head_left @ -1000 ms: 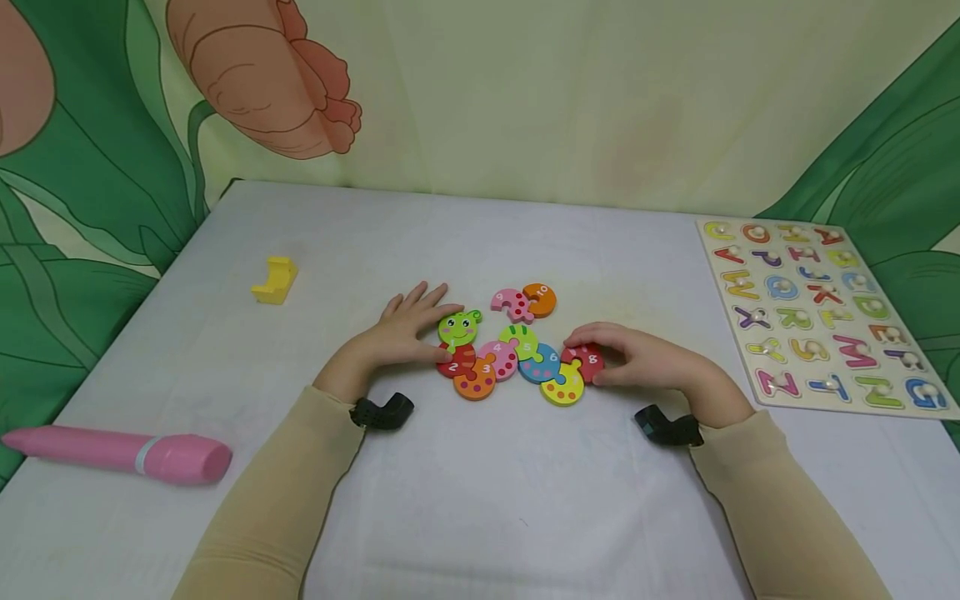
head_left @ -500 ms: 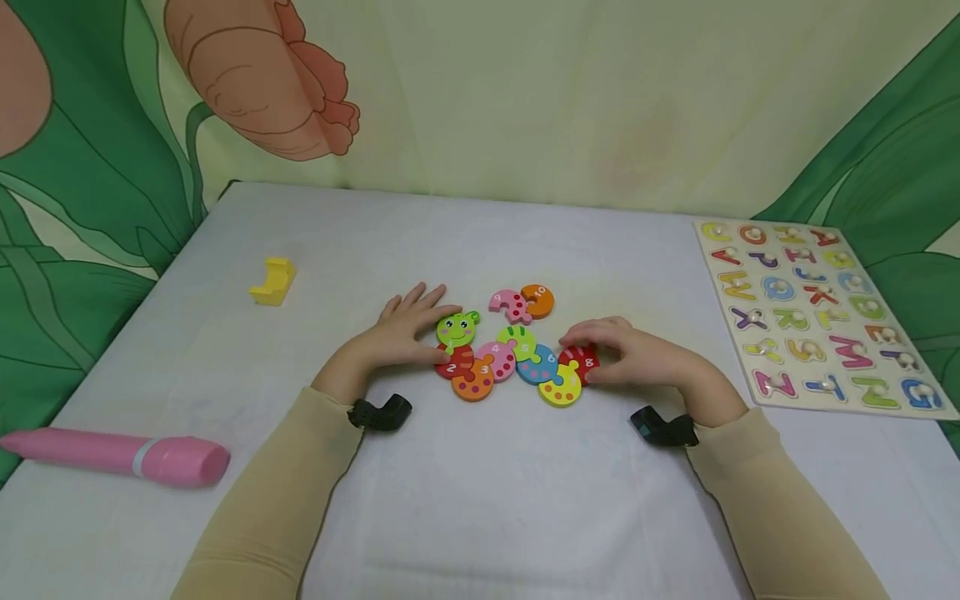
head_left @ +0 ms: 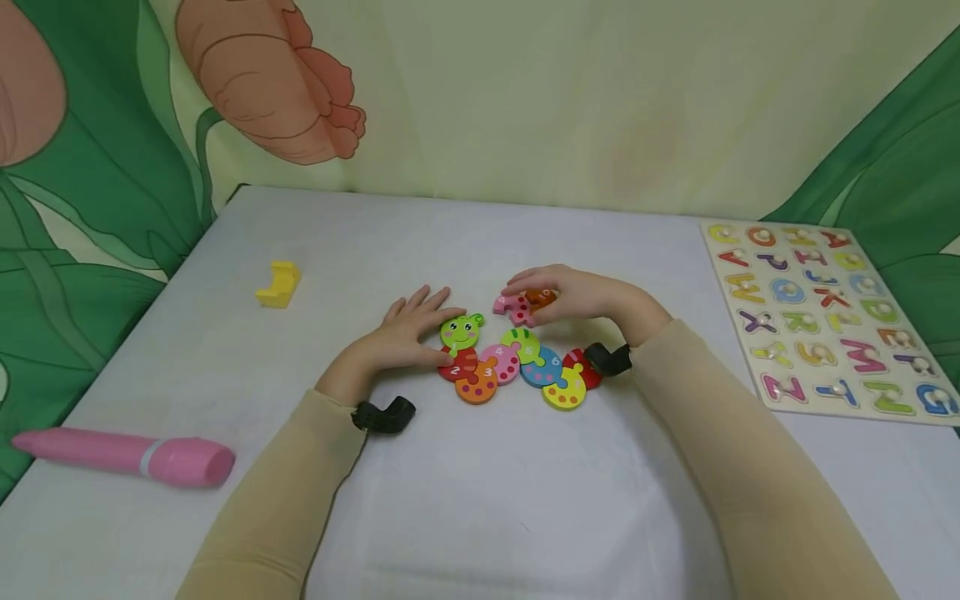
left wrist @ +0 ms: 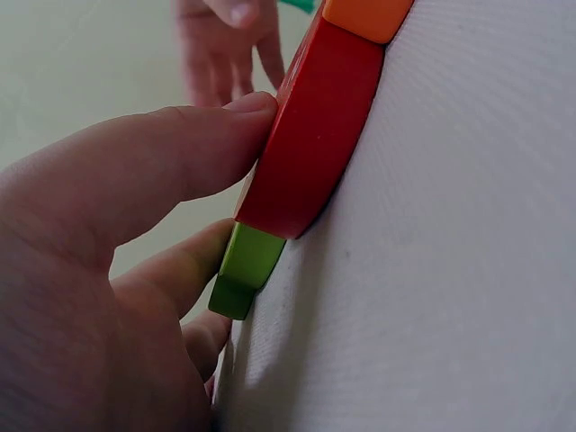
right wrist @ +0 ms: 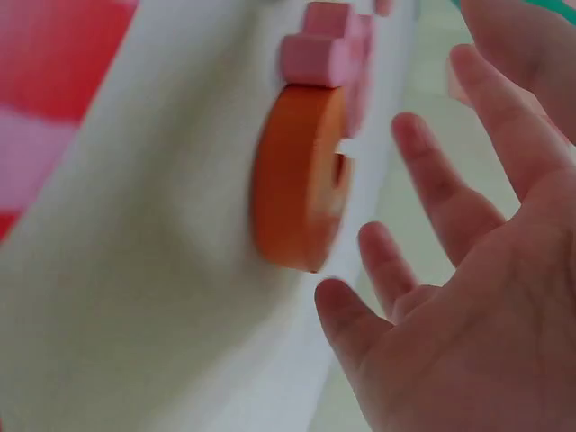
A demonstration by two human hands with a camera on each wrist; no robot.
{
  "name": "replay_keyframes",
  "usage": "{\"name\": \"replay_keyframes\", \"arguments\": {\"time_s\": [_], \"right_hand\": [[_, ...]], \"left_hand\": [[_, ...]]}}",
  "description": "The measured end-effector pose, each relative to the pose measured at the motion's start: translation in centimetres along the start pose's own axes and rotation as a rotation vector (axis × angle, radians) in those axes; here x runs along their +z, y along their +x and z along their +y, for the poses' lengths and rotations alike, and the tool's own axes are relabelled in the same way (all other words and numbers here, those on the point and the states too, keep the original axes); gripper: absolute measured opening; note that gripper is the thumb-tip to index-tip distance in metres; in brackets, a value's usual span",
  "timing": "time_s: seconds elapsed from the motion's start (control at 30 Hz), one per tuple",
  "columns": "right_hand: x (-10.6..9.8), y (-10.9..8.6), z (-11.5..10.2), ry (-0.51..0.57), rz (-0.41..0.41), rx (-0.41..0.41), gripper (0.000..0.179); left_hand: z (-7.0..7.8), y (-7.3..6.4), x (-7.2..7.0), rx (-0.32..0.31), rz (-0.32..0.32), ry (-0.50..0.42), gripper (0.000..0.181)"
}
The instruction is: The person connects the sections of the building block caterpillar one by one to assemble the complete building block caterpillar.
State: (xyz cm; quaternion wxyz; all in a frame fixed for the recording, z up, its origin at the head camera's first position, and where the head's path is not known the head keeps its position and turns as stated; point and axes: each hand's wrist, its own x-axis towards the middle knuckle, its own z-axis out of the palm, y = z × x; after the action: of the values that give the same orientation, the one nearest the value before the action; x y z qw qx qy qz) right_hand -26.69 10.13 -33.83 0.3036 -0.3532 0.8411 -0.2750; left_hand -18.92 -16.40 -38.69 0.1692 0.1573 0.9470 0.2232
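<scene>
A number caterpillar puzzle lies on the white cloth in the head view, with a smiling green head piece (head_left: 461,332) and joined pieces numbered onward. My left hand (head_left: 399,333) rests at its left end, fingers spread. In the left wrist view its thumb touches the side of the red piece (left wrist: 315,135), and a finger reaches the green head's edge. My right hand (head_left: 581,296) hovers over the loose pink piece (head_left: 516,310) and orange piece (head_left: 540,297), fingers apart. The right wrist view shows a gap between these fingers and the orange piece. The red end piece (head_left: 589,373) is partly hidden by the wrist camera.
A yellow block (head_left: 279,285) stands at the back left. A pink marker-shaped object (head_left: 127,454) lies at the left edge. An alphabet peg board (head_left: 825,321) lies on the right. A printed curtain (head_left: 555,100) hangs behind the table.
My right hand has left the red end piece and moved up and left over the loose pink and orange pieces. The left hand has stayed in place.
</scene>
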Motion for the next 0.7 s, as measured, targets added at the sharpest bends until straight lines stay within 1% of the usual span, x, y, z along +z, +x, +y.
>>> {"name": "replay_keyframes", "arguments": {"time_s": [0.1, 0.2, 0.3, 0.4, 0.53, 0.7], "right_hand": [[0.0, 0.9, 0.2, -0.001, -0.029, 0.058, 0.052], [0.3, 1.4, 0.2, -0.005, -0.054, 0.097, 0.054], [0.5, 1.6, 0.1, -0.028, -0.055, 0.127, 0.056], [0.8, 1.8, -0.2, -0.075, -0.042, 0.154, 0.056], [0.9, 2.1, -0.3, -0.105, -0.028, 0.164, 0.054], [0.9, 2.1, -0.3, -0.082, -0.020, 0.104, 0.048]], "left_hand": [[0.0, 0.0, 0.0, -0.004, 0.001, 0.007, 0.071], [0.1, 0.1, 0.0, 0.000, -0.001, 0.002, 0.071], [0.1, 0.2, -0.1, 0.000, -0.005, 0.001, 0.071], [0.1, 0.2, 0.0, -0.008, -0.003, 0.002, 0.071], [0.1, 0.1, 0.0, -0.011, 0.000, 0.003, 0.071], [0.0, 0.1, 0.0, -0.006, -0.001, 0.008, 0.070]]}}
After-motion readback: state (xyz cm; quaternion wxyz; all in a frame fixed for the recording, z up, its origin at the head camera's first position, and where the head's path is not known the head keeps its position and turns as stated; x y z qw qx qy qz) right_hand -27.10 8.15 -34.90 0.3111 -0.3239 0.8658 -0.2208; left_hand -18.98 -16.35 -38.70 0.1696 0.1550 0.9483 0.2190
